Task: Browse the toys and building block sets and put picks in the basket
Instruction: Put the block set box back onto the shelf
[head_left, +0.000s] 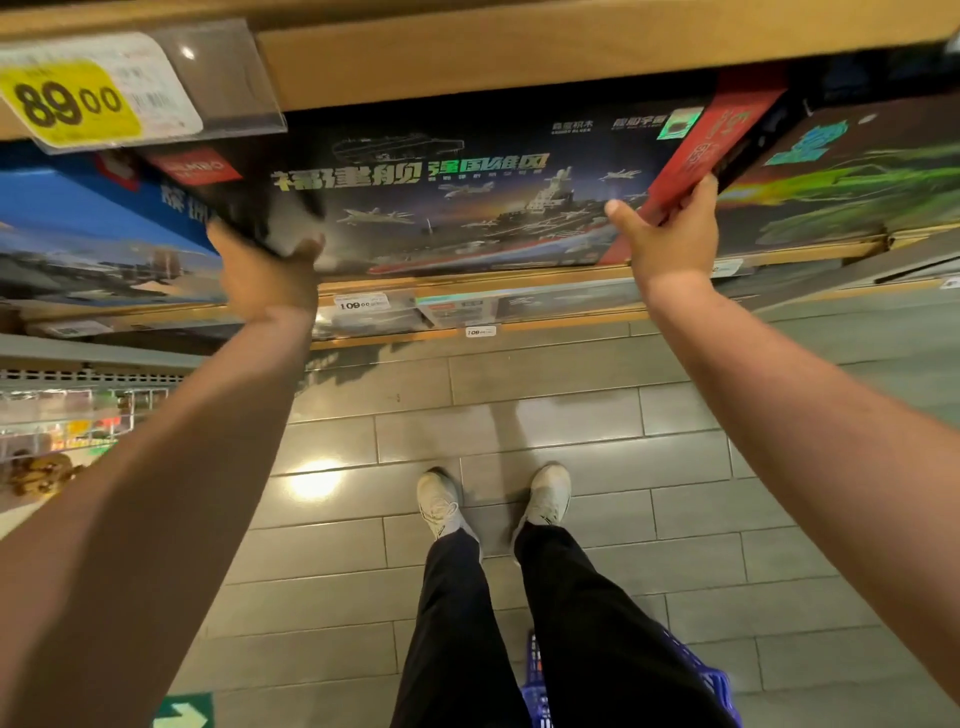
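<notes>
A: Where's the set relative to the fingers?

B: I've got the aircraft-carrier block set (457, 192) between both hands, on the wooden shelf (519, 280). My left hand (267, 278) grips its lower left corner, thumb curled over the front, fingers hidden behind. My right hand (670, 236) pinches the red right end, thumb on the front face, fingers wrapped round the edge.

A: Materials?

B: Flat, wide, glossy cardboard box, dark print, tilted. Neighbouring blue box (93, 218) touches it on the left, green-print box (852, 176) on the right. Yellow price tag (70, 101) in a clear plastic holder. Blue plastic basket (711, 680) sits on the grey tile floor (545, 415) behind my legs.
</notes>
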